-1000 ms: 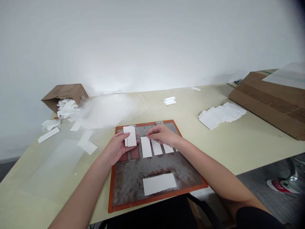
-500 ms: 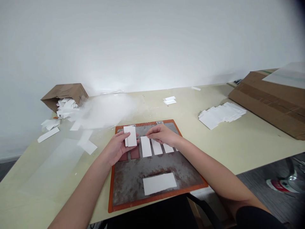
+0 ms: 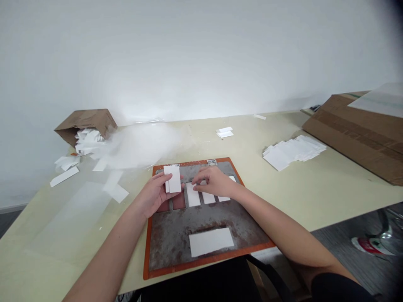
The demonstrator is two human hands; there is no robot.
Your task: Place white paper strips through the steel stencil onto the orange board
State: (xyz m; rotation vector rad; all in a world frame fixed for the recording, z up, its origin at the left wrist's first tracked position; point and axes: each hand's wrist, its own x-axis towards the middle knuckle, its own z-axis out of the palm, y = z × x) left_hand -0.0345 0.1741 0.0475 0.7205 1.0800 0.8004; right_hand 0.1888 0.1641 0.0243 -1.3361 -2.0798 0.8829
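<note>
Right hand (image 3: 214, 183) lowered, card's (image 3: 193, 199) lower edge exposed

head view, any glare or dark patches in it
Head view: the plain pale wall looks brightest low near its middle; head view: small glints show along the far edge of the thin translucent plastic sheet; head view: the upper right corner goes dark.

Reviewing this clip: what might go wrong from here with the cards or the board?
The white cards in the left hand overlap unevenly under the thumb, so one might slip out.

The right hand has its fingertips at the leftmost card in the board's row, which could get knocked askew.

The board lies close to the near edge of the table, so a bump might push it over.
</note>
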